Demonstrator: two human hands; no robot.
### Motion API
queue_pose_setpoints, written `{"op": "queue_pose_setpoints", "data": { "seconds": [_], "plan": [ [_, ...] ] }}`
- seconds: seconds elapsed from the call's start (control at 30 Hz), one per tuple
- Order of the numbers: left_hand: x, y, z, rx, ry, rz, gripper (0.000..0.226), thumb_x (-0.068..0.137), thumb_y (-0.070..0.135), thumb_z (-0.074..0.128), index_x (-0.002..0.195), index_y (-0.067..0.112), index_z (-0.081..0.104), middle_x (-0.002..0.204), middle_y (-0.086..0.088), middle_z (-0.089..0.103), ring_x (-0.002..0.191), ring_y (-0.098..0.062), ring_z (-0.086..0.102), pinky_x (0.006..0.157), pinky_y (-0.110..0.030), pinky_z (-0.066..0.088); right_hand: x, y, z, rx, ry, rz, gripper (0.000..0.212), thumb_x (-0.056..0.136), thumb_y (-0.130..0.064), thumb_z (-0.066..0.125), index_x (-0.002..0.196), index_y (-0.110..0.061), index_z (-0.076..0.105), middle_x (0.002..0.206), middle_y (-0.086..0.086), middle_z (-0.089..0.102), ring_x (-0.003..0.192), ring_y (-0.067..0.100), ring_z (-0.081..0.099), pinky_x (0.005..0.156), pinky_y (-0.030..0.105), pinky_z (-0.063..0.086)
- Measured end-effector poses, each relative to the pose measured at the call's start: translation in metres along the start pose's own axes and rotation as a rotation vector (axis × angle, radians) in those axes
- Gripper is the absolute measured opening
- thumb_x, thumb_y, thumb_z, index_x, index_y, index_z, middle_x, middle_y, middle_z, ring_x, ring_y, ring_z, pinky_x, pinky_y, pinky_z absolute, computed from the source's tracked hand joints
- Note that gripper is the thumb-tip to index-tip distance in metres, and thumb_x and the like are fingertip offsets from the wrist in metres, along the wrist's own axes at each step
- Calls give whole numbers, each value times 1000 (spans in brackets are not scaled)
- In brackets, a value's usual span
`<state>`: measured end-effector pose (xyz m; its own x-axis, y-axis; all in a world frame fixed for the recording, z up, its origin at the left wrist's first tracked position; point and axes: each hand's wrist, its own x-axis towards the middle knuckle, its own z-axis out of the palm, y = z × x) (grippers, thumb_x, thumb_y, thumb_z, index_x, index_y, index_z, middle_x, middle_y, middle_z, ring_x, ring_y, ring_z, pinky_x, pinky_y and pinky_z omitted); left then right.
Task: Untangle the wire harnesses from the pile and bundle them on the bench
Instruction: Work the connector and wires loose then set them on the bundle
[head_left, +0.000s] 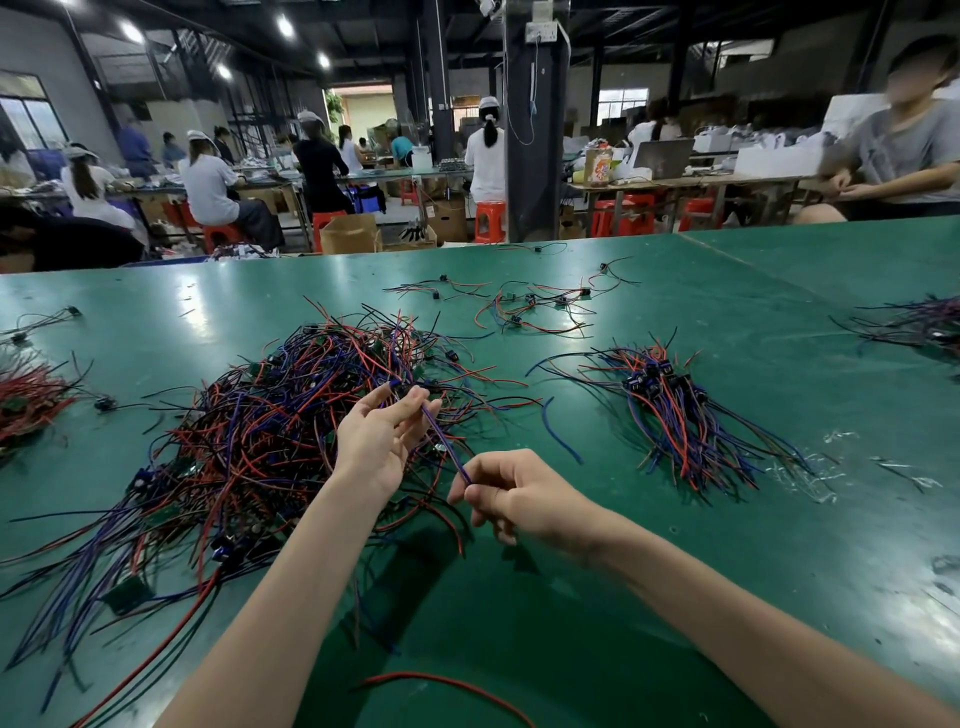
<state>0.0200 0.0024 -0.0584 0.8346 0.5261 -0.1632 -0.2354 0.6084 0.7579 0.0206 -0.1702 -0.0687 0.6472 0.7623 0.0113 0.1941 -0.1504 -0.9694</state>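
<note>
Left hand (382, 434) is holding a blue wire's (441, 436) far end, right hand (514, 493) pinching its near end, at the pile's (249, 431) four o'clock.

One wide-angle camera, worn on the head, faces forward and down across the green bench (675, 597). The left hand (382, 436) and right hand (519, 493), pinching a blue wire (444, 441), sit close, mid-frame; beyond the hands, the workshop floor (405, 221) recedes.

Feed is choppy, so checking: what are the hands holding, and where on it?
Both hold one blue wire: left hand pinches its upper part near the pile, right hand pinches its lower end.
</note>
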Motion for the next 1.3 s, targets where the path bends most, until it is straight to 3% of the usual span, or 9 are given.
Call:
{"op": "queue_pose_setpoints", "data": {
  "seconds": [0.17,0.27,0.37,0.5,0.6,0.7,0.8,0.97,1.3],
  "plan": [
    [-2,-1,1,23,-49,-4,33,84,-12,60,104,9,45,67,-13,71,58,-22,70,52,-25,57,-1,-4,-16,18,-163,95,9,93,-6,56,100,-7,61,69,5,61,61,12,55,59,20,47],
    [-7,-8,7,71,-93,-25,34,84,-13,60,108,6,45,69,-13,71,58,-23,70,51,-25,56,0,-9,-31,-39,-250,221,33,91,-30,58,115,-7,57,89,5,70,77,12,59,68,20,46],
    [-16,-17,15,118,-153,-49,34,82,-12,60,109,3,47,72,-14,69,57,-23,69,52,-26,57,5,-10,-37,-44,-91,212,31,89,-42,57,101,-15,64,101,10,70,76,12,57,61,21,39],
    [-27,-29,23,214,-176,-57,30,81,-9,64,99,11,51,73,-10,72,56,-14,68,52,-22,55,13,-5,-34,152,161,97,15,89,-23,63,81,-11,68,76,8,67,45,5,47,43,15,32],
    [-30,-34,25,256,-185,-33,31,80,-6,67,99,13,52,97,-17,66,63,-12,69,58,-20,56,14,-3,-31,197,228,64,17,88,-13,64,72,-8,65,60,2,65,39,4,44,37,14,33],
    [-30,-35,24,272,-217,-38,33,78,-2,68,101,13,51,109,-20,63,72,-14,69,76,-27,58,14,-3,-31,236,272,57,18,88,-7,63,70,-6,64,53,1,63,36,4,43,37,14,34],
    [-30,-33,25,283,-289,-85,54,71,7,71,120,8,48,98,-13,72,81,-17,70,97,-39,49,14,-9,-39,285,331,35,16,87,-4,62,71,-3,63,51,1,61,36,4,44,36,14,34],
    [-29,-29,26,255,-351,-152,71,63,17,72,127,6,43,88,-7,75,75,-14,71,81,-31,56,18,-31,-93,345,516,40,10,86,-1,62,77,2,63,49,1,62,36,4,46,37,15,38],
    [-22,-23,19,265,-259,-174,21,86,9,66,105,8,57,74,-1,71,59,-9,65,66,-23,56,9,11,-215,149,691,525,6,85,2,63,81,7,62,66,12,60,45,9,45,33,14,38]
  ]
}}
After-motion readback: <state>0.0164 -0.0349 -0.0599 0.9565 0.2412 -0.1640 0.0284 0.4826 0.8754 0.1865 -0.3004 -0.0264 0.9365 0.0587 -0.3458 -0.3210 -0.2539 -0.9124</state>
